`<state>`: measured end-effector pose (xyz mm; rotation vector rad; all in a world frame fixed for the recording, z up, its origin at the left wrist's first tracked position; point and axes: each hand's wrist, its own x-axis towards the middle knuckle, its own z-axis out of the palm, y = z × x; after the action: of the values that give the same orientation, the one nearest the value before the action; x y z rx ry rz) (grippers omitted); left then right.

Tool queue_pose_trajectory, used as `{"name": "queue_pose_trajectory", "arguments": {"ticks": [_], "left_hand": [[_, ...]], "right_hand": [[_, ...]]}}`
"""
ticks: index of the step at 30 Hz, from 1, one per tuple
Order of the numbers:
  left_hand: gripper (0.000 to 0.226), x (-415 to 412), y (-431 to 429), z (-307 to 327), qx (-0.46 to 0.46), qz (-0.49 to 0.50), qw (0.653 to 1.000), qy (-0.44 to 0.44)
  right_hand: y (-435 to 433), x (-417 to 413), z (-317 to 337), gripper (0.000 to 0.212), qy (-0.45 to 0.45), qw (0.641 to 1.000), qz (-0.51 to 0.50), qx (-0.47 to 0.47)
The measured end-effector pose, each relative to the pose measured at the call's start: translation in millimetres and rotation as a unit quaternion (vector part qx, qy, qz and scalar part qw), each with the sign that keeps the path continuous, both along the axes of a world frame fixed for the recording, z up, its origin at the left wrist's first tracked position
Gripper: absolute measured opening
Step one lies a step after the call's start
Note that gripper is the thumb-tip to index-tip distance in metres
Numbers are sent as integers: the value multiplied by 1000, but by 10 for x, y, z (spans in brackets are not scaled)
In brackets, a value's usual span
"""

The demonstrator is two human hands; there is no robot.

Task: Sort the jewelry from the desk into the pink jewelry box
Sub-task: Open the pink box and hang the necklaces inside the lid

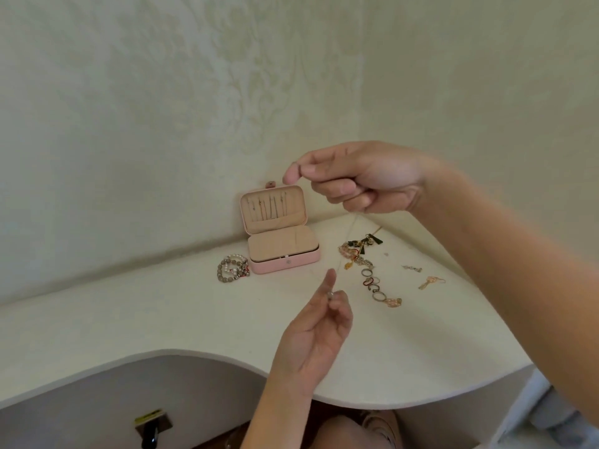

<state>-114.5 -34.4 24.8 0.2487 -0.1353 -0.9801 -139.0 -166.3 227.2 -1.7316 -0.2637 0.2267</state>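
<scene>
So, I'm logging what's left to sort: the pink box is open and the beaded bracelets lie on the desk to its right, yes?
No: in the head view the beaded bracelets lie on the desk to the left of the pink box, which is open.

two bare hands are seen, each on a bare forearm with no sleeve in view: the left hand (311, 332) over the front part of the desk (162, 319), the right hand (359, 179) above its far corner. below the desk's front edge a bare knee (343, 432) is shown, and beside it a tan strapped sandal (379, 426), blurred.
</scene>
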Motion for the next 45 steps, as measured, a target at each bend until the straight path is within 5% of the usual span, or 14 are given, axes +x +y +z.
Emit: {"name": "queue_pose_trajectory", "arguments": {"ticks": [6,11,15,22,28,32,45], "left_hand": [[49,-58,-13,2,-17,-34,992,-117],[51,130,134,234,136,30,934,-330],[29,228,282,562,62,61,905,-417],[33,425,488,717,63,118,939,-317],[27,420,428,596,23,89,960,-263],[34,396,365,599,59,121,960,-244],[12,393,93,400,160,97,901,-392]], "right_hand": [[90,27,213,26,7,998,44,-54],[122,40,275,29,19,978,57,-200],[72,43,246,30,46,963,52,-259],[-334,-103,144,19,86,963,18,-257],[-610,-166,-78,13,31,999,41,-16],[-634,-184,-129,17,-3,997,65,36],[-87,-221,333,18,-109,950,-11,-292]]}}
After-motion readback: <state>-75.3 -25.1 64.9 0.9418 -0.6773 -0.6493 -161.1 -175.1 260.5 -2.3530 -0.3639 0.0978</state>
